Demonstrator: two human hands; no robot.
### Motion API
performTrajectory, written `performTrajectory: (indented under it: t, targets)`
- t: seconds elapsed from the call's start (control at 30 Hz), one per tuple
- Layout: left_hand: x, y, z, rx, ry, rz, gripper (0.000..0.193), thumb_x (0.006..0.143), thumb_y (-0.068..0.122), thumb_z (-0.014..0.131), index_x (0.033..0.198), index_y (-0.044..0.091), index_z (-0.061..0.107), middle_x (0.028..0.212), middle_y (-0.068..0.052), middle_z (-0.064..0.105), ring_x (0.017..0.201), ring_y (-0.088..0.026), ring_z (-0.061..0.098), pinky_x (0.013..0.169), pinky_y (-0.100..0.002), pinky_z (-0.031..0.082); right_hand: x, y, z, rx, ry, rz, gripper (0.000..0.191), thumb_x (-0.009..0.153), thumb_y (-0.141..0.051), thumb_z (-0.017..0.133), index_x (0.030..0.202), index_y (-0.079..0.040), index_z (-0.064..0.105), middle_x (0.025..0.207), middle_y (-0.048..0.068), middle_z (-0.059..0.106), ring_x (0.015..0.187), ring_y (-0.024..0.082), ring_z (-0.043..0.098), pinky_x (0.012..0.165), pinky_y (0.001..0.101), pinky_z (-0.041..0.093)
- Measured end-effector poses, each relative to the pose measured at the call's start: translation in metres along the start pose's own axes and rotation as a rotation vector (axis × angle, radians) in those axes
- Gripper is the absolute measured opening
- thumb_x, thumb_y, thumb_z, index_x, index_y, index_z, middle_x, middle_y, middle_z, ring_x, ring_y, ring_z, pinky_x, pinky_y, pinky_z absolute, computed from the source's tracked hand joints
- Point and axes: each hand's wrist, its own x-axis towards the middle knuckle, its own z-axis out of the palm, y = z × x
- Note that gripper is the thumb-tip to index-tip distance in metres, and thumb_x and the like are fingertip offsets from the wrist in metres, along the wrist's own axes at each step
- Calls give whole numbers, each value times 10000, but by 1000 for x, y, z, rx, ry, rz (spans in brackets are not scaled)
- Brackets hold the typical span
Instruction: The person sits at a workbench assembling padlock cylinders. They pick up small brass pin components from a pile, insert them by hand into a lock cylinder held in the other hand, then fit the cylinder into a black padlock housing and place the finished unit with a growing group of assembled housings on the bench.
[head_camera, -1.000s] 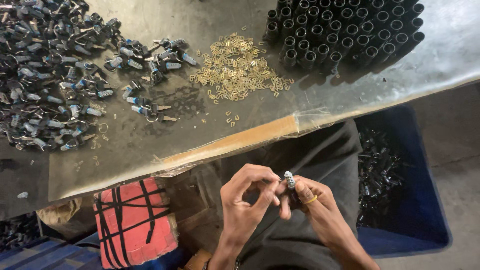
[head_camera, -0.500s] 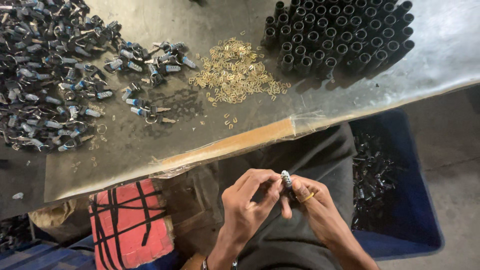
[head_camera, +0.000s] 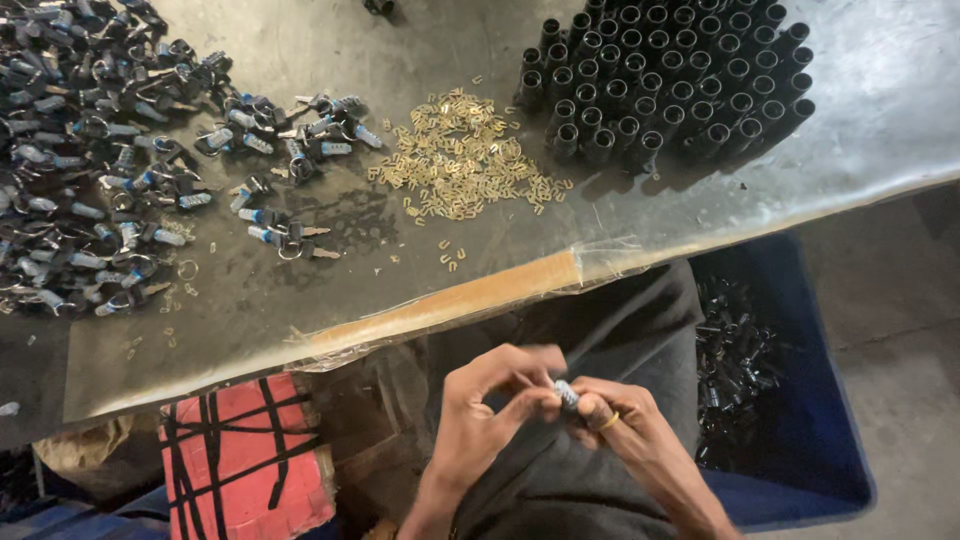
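Both hands meet over my lap, below the table edge. My left hand (head_camera: 495, 400) and my right hand (head_camera: 625, 430) pinch a small silvery cylinder part (head_camera: 567, 395) between their fingertips. A yellow ring sits on a finger of the right hand. On the table above lie a pile of small brass clips (head_camera: 460, 165), a block of upright black tubes (head_camera: 665, 85) and a heap of dark parts with key rings (head_camera: 95, 150).
The grey table (head_camera: 300, 300) has a worn wooden front edge wrapped in plastic film (head_camera: 450, 300). A blue bin (head_camera: 800, 400) holding dark parts stands at my right. A red cloth with black stripes (head_camera: 245, 465) lies at lower left.
Both hands have stayed over the lap, shifting slightly with the small part between them. The fingers have closed in tighter around it.
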Motion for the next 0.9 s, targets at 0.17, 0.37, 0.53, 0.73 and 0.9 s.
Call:
performTrajectory:
  t: [0.17,0.37,0.53,0.73,0.9]
  targets:
    - [-2,-23,8,-566,-74,-93,217,896,137,797,1023,-21,719,1059,-96,619,1040,-171,613,946,-318,484,-3,-15,3,-145,-18,20,368,908,-365,675,995,-12,733,790,6,676,698,125,616,633,266,506]
    - [-7,-30,7,-775,96,35,197,911,164,739,937,-7,645,966,-97,588,876,-200,662,856,-362,540,45,-72,-30,-805,644,-586,75,1027,-97,622,1031,-58,686,961,83,703,885,209,700,804,326,549]
    - [-15,-29,-2,-728,65,-67,169,916,123,695,911,-31,625,851,-124,592,609,-145,574,556,-310,489,119,-104,-63,-894,982,-456,367,976,-297,831,1161,-27,666,836,59,717,689,228,664,644,368,479]
    - [-26,-38,-2,-832,134,-176,156,953,142,683,947,13,594,666,-61,568,562,-141,564,613,-327,532,130,-114,-51,-930,1035,-254,339,943,-338,809,1183,-125,700,839,62,711,750,225,665,698,393,501]
    - [-25,-41,2,-857,248,-337,245,1012,169,678,1123,-45,634,706,5,481,568,-89,465,561,-296,449,71,-91,-26,-273,606,-674,344,1098,-348,662,1202,-57,510,1260,191,610,1033,225,607,921,387,521]
